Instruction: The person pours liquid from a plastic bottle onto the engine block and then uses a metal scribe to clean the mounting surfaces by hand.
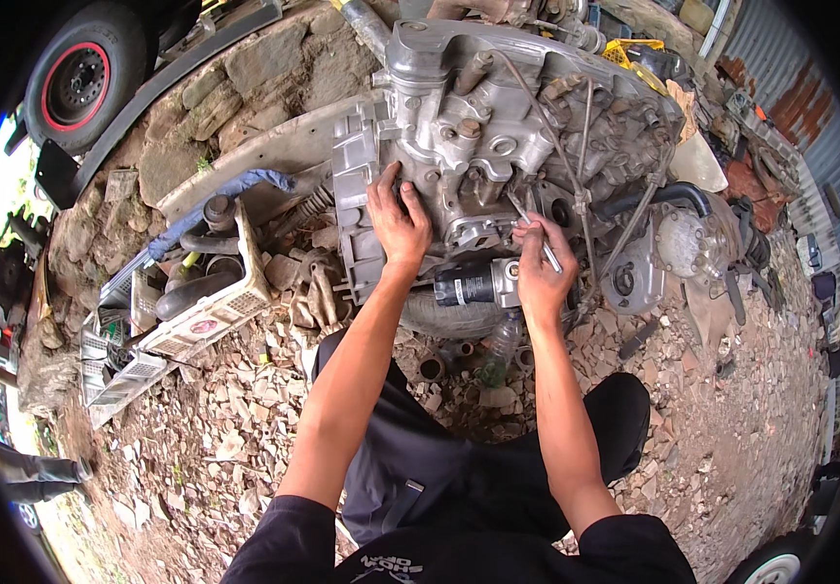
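Observation:
A grey cast-metal engine assembly (478,136) fills the upper middle of the view. My left hand (396,214) rests on its left side, fingers apart and bent over the casting near the ribbed pan. My right hand (547,263) grips a slim silver metal tool (552,255), whose far end points up-left at a bolted flange (478,230) on the engine. A black cylindrical filter (459,288) sits just below that flange, between my hands. Under it, a clear plastic bottle (500,350) stands on the rubble.
White plastic crates (201,321) with hoses and parts stand left on gravel (693,409), before a stone wall (274,68). A vehicle wheel (79,83) is upper left. Another person's legs (40,469) show at the left edge. Corrugated metal sheeting (809,127) lines the right.

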Available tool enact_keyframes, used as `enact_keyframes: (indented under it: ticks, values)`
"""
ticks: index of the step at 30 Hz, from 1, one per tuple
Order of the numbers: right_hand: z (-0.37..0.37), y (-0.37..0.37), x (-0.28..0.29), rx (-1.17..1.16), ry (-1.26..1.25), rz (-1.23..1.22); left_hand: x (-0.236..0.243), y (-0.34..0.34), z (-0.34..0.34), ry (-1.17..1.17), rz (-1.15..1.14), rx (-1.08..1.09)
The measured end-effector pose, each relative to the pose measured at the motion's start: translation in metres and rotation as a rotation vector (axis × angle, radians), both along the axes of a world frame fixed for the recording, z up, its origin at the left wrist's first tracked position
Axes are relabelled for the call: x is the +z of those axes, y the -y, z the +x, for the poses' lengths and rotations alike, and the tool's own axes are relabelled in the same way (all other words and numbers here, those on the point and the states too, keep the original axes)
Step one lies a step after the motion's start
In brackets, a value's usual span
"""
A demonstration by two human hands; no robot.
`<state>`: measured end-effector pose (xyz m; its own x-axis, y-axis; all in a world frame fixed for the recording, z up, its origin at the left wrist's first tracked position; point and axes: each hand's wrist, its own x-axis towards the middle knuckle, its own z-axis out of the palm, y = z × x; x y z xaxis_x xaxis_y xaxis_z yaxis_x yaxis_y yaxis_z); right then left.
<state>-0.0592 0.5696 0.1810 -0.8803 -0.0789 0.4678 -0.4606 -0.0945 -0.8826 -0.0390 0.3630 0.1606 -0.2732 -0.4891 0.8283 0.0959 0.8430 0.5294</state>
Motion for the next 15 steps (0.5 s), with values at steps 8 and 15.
enact_keyframes:
  ticks: [8, 15]
  values:
    - [0.006, 0.011, 0.006, -0.078, -0.123, 0.038, 0.002, -0.002, 0.001, 0.015, 0.044, -0.003]
    - [0.010, 0.005, 0.031, -0.151, -0.319, 0.255, 0.001, -0.003, 0.002, 0.013, 0.038, -0.001]
